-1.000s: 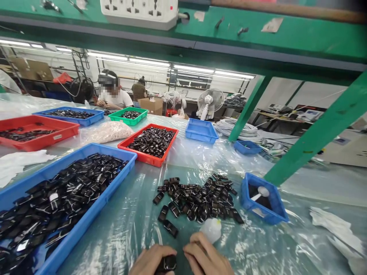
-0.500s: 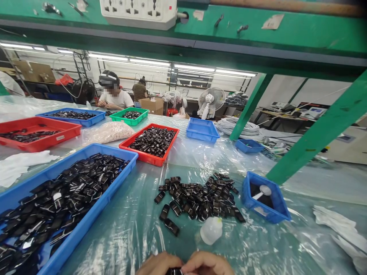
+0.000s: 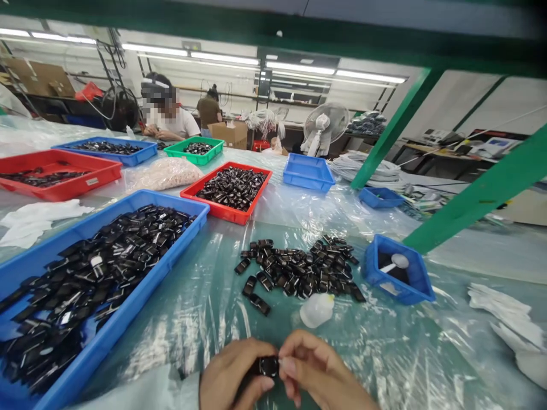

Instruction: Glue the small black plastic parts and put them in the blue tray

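At the bottom middle, my left hand (image 3: pixel 239 370) grips a small glossy black car-shaped piece (image 3: pixel 269 366) between thumb and fingers. Beside it, my right hand (image 3: pixel 314 367) has thumb and forefinger pinched at the piece's right edge; whatever lies between those fingertips is too small to make out. Just beyond my hands, a translucent white squeeze bottle (image 3: pixel 317 311) with a yellowish tip lies on the plastic-covered table. Behind that bottle spreads a loose pile of similar black pieces (image 3: pixel 299 266).
A long blue tray (image 3: pixel 141 302) of black pieces flanks my left side. Farther back are a red tray (image 3: pixel 245 217) of pieces and a bare blue tray (image 3: pixel 308 181). At right, a blue bin (image 3: pixel 397 290) holds dark material and a white spoon (image 3: pixel 398 262), near a slanted green post (image 3: pixel 474 199).
The view has tilted down, so both hands and the black piece show more fully. My hands still hold together at the piece; the trays and pile stay put.
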Motion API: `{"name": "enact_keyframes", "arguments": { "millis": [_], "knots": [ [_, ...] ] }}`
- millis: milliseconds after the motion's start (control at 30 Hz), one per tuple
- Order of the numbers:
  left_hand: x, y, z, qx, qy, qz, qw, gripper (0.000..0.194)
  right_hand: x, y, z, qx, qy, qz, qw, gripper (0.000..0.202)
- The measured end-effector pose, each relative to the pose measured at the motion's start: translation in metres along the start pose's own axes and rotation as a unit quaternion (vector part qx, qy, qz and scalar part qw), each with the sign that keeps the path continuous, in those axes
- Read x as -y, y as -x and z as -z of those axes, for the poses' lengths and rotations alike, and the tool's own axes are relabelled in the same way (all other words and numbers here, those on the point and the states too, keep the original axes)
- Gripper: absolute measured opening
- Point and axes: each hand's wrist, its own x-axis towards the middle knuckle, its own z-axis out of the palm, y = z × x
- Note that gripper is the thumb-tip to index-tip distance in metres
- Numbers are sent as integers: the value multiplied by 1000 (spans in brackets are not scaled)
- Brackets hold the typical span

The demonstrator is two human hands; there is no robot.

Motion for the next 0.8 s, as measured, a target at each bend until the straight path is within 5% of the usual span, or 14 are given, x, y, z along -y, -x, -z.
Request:
{"name": "enact_keyframes", "arguments": {
  "millis": [333,800],
  "knots": [
    [-8,-1,6,37,22,-4,999,21,15,19,-11,-17,-15,-31,999,13],
    [-13,0,8,20,38,-44,998,22,9,18,-12,0,-17,-85,996,32]
  ]
}}
